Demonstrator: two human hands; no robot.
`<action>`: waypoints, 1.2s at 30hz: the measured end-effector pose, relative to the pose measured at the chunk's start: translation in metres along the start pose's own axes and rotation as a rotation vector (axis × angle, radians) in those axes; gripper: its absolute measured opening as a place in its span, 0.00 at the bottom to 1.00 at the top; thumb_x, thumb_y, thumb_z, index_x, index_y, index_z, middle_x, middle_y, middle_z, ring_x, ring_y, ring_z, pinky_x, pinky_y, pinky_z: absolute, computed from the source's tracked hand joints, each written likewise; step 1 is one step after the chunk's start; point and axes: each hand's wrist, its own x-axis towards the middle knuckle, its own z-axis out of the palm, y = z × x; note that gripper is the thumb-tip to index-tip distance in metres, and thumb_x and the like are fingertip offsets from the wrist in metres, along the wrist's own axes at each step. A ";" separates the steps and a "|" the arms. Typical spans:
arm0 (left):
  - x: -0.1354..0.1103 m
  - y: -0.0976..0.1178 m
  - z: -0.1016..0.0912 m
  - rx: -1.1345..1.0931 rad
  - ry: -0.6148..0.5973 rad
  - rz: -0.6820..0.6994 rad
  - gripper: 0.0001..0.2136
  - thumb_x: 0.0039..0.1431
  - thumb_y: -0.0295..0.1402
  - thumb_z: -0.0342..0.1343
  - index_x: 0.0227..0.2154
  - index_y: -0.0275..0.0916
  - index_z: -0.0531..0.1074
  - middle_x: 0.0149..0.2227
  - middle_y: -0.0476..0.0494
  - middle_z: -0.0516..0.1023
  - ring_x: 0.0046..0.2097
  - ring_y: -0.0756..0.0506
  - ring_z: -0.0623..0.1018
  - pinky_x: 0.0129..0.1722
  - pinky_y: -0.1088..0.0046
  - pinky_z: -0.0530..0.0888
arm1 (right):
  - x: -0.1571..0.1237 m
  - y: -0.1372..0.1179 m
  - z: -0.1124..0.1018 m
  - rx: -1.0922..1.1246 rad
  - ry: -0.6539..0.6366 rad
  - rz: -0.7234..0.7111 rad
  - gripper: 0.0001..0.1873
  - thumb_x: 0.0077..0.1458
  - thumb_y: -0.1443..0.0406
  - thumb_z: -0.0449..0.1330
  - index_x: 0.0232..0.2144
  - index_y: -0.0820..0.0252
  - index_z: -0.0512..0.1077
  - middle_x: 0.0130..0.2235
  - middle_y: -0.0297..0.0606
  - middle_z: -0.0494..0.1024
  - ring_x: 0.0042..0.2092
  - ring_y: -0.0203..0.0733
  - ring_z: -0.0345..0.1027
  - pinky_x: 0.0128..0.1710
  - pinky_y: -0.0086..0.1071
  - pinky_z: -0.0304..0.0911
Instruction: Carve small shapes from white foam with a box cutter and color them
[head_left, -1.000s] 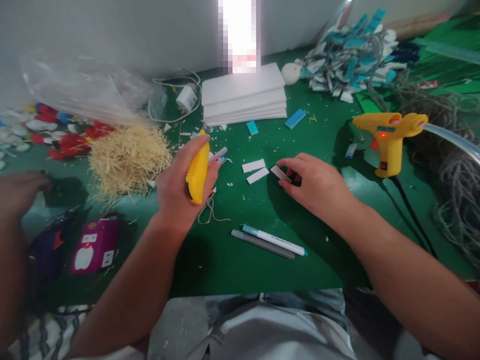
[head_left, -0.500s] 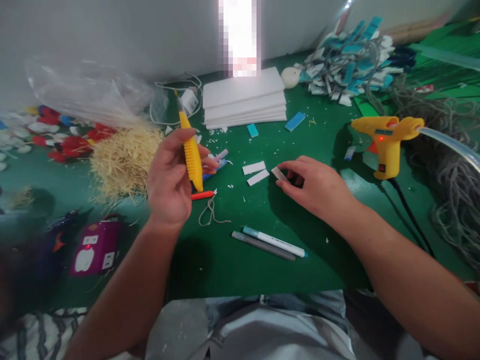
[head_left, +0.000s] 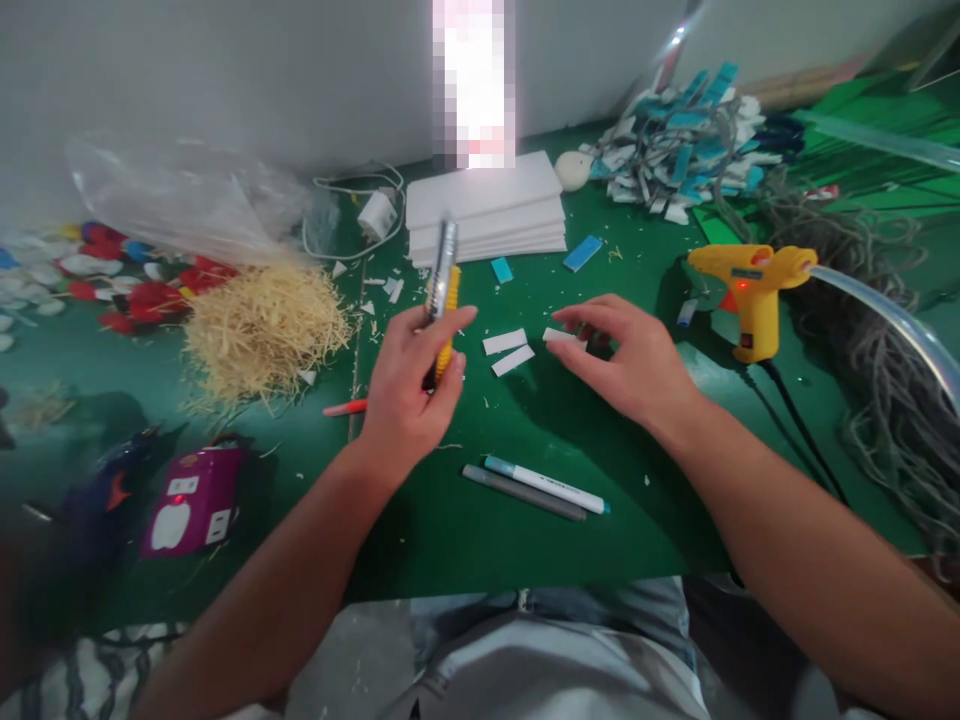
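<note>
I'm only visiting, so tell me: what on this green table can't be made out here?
All in the head view:
- Lower end of the yellow-and-silver tool: covered by the left hand.
- One end of the red pen: behind that hand.
- Whether the right hand grips the white strip: fingers hide it.
- Lettering on the white marker: too small.
- Clear tube: cut off by the right edge.
</note>
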 end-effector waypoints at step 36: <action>0.212 -0.100 0.059 0.499 -0.596 -0.243 0.07 0.61 0.32 0.64 0.41 0.38 0.74 0.45 0.43 0.83 0.54 0.40 0.74 0.66 0.42 0.66 | -0.002 -0.017 0.005 0.860 0.188 0.312 0.30 0.50 0.36 0.66 0.24 0.55 0.73 0.22 0.32 0.73 0.27 0.38 0.72 0.23 0.29 0.64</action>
